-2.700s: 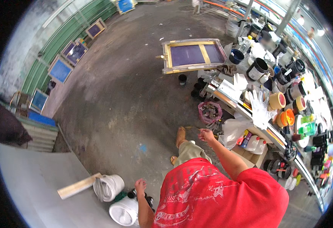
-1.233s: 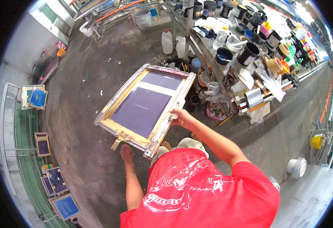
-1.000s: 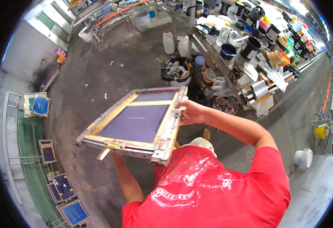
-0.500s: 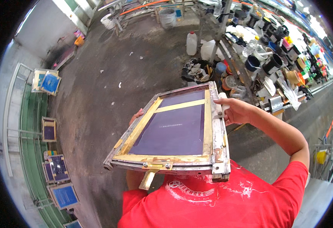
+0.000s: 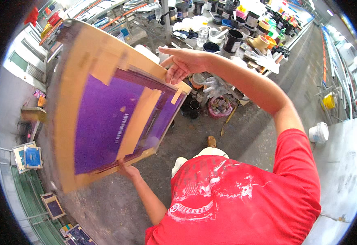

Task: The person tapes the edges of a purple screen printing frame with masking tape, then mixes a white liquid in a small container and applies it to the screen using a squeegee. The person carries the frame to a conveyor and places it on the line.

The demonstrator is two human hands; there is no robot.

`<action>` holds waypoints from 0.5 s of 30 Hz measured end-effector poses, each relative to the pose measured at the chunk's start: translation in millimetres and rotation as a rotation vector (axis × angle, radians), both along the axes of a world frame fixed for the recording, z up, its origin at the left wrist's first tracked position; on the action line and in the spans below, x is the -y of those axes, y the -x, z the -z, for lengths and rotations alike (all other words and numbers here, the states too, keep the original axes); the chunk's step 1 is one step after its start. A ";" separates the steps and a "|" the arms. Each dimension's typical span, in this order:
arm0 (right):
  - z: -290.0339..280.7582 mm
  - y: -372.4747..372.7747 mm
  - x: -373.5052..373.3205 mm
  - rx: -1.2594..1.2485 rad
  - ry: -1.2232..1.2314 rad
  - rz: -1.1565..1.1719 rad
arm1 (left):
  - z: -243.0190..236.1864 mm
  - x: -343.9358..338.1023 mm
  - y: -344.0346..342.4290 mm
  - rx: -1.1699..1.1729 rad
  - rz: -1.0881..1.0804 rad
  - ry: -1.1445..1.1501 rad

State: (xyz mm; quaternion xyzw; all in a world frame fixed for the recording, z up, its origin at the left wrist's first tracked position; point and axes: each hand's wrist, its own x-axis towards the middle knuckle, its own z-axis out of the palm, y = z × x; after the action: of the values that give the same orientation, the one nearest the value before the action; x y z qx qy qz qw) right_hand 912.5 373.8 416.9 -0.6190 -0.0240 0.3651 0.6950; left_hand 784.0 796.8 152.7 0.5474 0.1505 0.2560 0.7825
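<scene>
Left fingers (image 5: 123, 165): closed on screen (image 5: 105, 118) at lower edge, partly hidden.
Right fingers (image 5: 178, 72): spread, loosely bent at upper edge; contact unclear.
Screen: purple, taped, tilted.

The screen-printing frame (image 5: 105, 116), held recessed side up half a second ago, is now tilted steeply farther left, showing its flat, tan-taped face. The left hand (image 5: 128, 169) has shifted from its far side to its lower edge; the right hand (image 5: 183, 64), formerly wrapped around its side, now spreads loosely at the upper edge.
</scene>
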 end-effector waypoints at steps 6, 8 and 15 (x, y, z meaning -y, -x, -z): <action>129.1 29.2 37.8 1.039 0.691 0.663 | -50.6 33.4 -24.6 -0.300 0.021 0.243; 178.4 70.3 52.3 0.736 0.752 0.590 | -21.7 24.6 -28.6 -0.361 0.077 0.267; 240.6 168.1 73.4 0.065 0.236 0.747 | 16.7 47.7 -37.7 -0.590 0.244 0.224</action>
State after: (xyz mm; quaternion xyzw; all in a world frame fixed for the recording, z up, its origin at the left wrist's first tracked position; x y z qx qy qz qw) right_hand 744.4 300.4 176.4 -0.6719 0.2232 0.0674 0.7030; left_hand 821.6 749.1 136.0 0.5224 0.3310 -0.0271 0.7854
